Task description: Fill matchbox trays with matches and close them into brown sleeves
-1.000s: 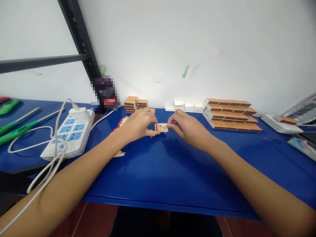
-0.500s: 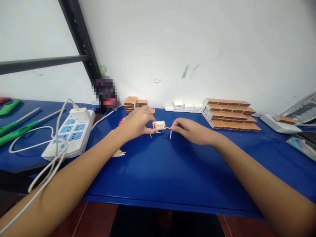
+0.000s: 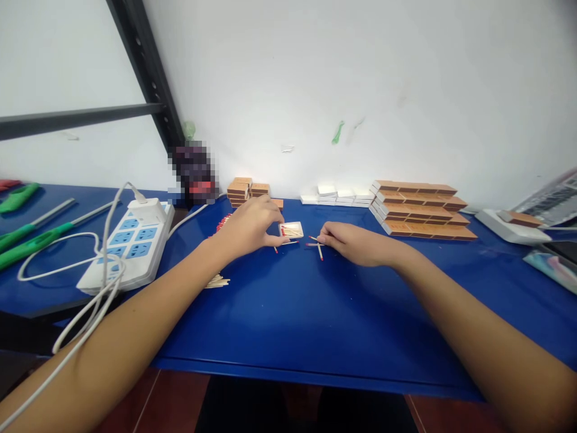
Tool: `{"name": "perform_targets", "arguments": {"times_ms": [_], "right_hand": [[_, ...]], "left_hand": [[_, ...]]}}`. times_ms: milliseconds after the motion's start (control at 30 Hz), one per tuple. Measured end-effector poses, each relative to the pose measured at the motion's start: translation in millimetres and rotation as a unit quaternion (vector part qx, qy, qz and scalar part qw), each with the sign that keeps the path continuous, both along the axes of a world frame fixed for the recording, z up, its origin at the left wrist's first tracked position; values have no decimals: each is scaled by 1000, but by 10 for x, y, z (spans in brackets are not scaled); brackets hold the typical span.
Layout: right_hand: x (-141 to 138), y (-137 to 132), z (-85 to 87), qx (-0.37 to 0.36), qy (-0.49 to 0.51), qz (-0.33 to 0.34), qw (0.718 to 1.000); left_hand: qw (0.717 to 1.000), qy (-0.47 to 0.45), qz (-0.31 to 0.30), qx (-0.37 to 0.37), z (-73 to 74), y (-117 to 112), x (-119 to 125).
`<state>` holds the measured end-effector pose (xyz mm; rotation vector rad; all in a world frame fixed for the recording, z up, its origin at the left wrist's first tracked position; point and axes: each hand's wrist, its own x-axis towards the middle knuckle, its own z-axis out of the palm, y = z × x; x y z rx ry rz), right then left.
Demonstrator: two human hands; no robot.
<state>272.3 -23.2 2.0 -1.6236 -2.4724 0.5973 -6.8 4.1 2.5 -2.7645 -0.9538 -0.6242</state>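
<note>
My left hand (image 3: 252, 224) is curved round the left end of a small white matchbox tray (image 3: 295, 226), thumb at the near side and fingers at the far side. Several red-tipped matches (image 3: 293, 233) lie inside the tray. To the right, my right hand (image 3: 349, 242) is closed in a pinch just above the table, with matches (image 3: 320, 250) at its fingertips; which of them it grips and which lie on the table is hard to tell. Two loose matches (image 3: 288, 243) lie in front of the tray. Partly behind my left wrist is a pile of matches (image 3: 219, 281).
Brown matchboxes (image 3: 424, 207) are stacked at the back right, white trays (image 3: 345, 195) beside them, and more matchboxes (image 3: 246, 189) behind my left hand. A power strip (image 3: 130, 246) with white cables and green-handled tools (image 3: 40, 237) lie on the left. The blue table's front edge (image 3: 315, 380) is near me.
My right hand has moved a little right and down, away from the tray, with matches at its fingertips. Fewer matches show in the tray. My left hand stays at the tray.
</note>
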Motion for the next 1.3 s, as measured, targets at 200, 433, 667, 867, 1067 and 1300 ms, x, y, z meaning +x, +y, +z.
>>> {"name": "perform_targets", "arguments": {"times_ms": [200, 433, 667, 867, 1067, 1300], "right_hand": [[61, 60, -68, 53, -2, -5, 999], [152, 30, 76, -4, 20, 63, 998], [93, -54, 86, 4, 37, 122, 992], [59, -70, 103, 12, 26, 109, 994], [5, -143, 130, -32, 31, 92, 995], [-4, -125, 150, -3, 66, 78, 995]], "left_hand": [[1000, -3, 3, 0, 0, 5, 2], [1000, -12, 4, 5, -8, 6, -14], [1000, -5, 3, 1, -17, 24, -10], [1000, 0, -4, -2, -5, 20, -6], [1000, -7, -9, 1, -18, 18, -9], [1000, -10, -16, 11, -34, 24, -15]]}}
